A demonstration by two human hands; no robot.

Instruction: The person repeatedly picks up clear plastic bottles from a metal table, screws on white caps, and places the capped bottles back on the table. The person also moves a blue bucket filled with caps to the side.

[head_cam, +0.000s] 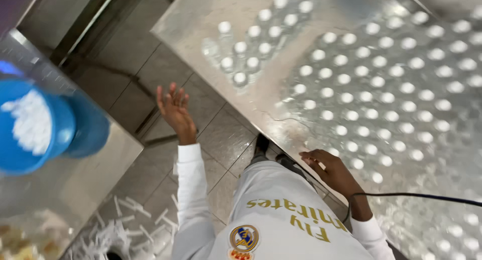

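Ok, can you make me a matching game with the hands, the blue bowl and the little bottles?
Things:
1. left hand
2. right hand
3. blue bowl
4. small bottles

Places or states:
A. full of white bits, on the metal table at the left
B. open, fingers spread, in the air above the tiled floor
C. standing in rows with white caps on the shiny table
D. at the edge of the shiny table, near a black cable

Pairs: 1-B, 2-D, 3-A, 4-C
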